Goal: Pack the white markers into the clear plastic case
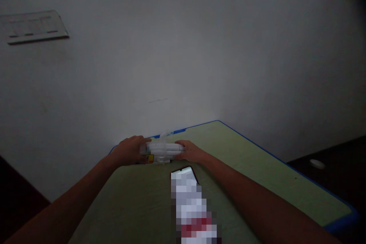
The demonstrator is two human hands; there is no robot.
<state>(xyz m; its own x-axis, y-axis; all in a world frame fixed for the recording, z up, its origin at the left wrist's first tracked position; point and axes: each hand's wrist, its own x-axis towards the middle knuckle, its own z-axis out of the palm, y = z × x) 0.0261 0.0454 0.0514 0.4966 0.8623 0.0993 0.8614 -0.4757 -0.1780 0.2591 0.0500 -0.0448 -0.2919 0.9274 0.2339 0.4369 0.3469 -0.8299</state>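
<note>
A bundle of white tubes or markers in clear wrapping [162,149] lies near the far edge of a green table [243,160]. My left hand [130,150] grips its left end with the fingers curled around it. My right hand [190,151] closes on its right end. A small yellow label shows under the bundle's left part. Both forearms stretch forward over the table.
A phone with a lit, blurred screen [191,206] lies on the table just before the hands. The table has a blue rim [257,143] and stands against a pale wall. A white plate [32,26] hangs on the wall upper left. A small white disc [317,164] lies on the dark floor at right.
</note>
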